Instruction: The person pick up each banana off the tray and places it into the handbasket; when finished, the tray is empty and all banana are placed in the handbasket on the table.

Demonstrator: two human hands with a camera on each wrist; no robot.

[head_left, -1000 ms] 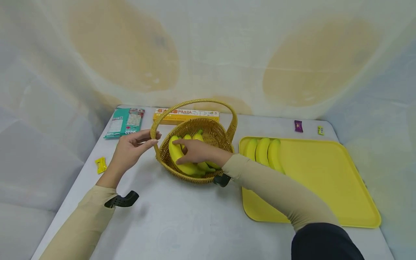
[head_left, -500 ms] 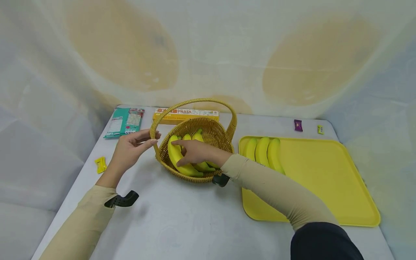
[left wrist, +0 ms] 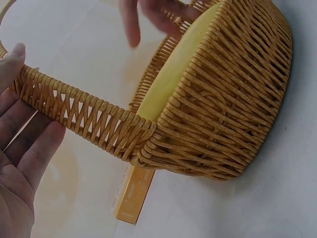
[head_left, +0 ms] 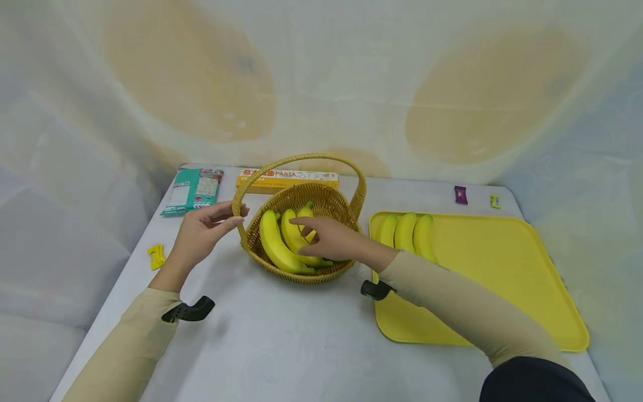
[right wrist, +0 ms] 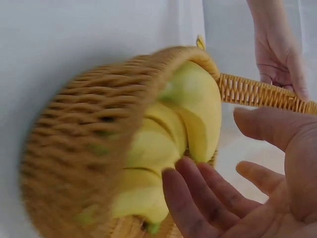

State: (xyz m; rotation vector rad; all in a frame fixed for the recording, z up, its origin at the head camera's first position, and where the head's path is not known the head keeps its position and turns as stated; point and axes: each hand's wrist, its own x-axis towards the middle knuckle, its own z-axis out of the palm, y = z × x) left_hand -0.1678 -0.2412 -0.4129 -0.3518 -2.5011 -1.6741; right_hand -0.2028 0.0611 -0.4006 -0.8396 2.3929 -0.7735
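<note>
A wicker basket [head_left: 301,278] with a tall arched handle [head_left: 301,158] stands in the middle of the table. Several bananas [head_left: 275,245] lie inside it, side by side. My left hand [head_left: 203,234] pinches the left side of the handle, thumb on one side and fingers on the other, as the left wrist view also shows. Over the basket's right part hovers my right hand [head_left: 336,240], its fingers spread and slightly bent, holding nothing. In the right wrist view its fingertips [right wrist: 173,186] are close to the bananas [right wrist: 148,144]; whether they touch cannot be told.
Right of the basket lies a yellow tray [head_left: 497,273] with three bananas [head_left: 406,234] at its left end. Behind the basket is a pasta box [head_left: 286,181], with a teal packet [head_left: 193,191] to its left. Small wrapped candies [head_left: 156,256] sit near the table edges.
My right hand has let go of the leftmost banana in the basket and drawn back to the right, its fingers spreading. The left hand stays at the handle.
</note>
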